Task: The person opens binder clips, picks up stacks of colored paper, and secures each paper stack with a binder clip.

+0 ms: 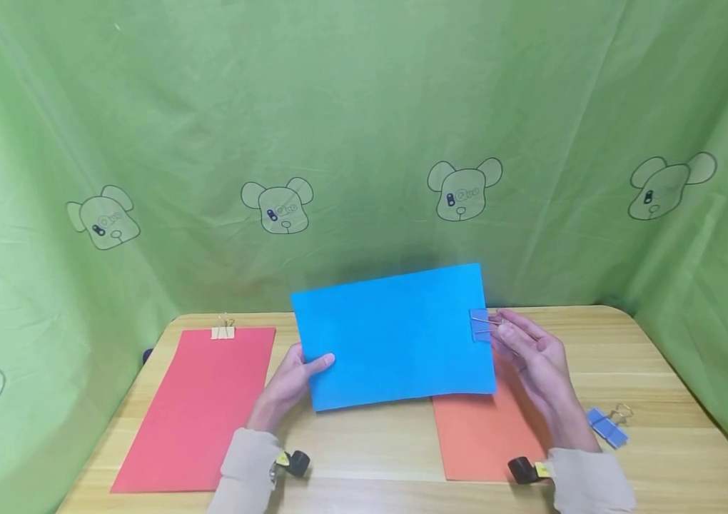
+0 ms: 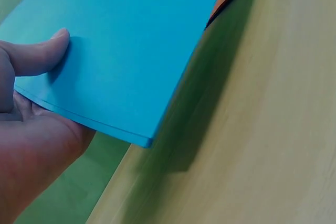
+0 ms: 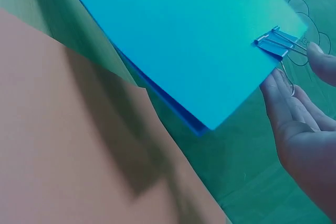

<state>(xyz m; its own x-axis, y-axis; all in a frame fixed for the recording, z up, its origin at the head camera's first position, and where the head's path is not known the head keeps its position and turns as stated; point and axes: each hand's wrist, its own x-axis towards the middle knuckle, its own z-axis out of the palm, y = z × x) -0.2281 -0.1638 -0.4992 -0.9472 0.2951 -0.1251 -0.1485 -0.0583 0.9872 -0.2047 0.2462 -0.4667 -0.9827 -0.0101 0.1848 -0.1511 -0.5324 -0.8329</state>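
A stack of blue paper [image 1: 396, 335] is held up and tilted above the table. My left hand [image 1: 293, 375] grips its left edge, thumb [image 2: 44, 53] on the front face and fingers behind. A blue binder clip [image 1: 479, 325] sits on the right edge of the paper. At its wire handles my right hand [image 1: 537, 353] pinches, thumb on the front handle and fingers [image 3: 286, 100] behind by the other one. Below the clip, the layers part slightly at the paper's corner in the right wrist view.
Red paper [image 1: 200, 407] with a pale binder clip [image 1: 223, 333] on its far edge lies at the left. Orange paper [image 1: 479, 439] lies partly under the blue stack. Another blue binder clip [image 1: 608, 427] rests at the right. A green curtain [image 1: 364, 107] surrounds the wooden table [image 1: 364, 457].
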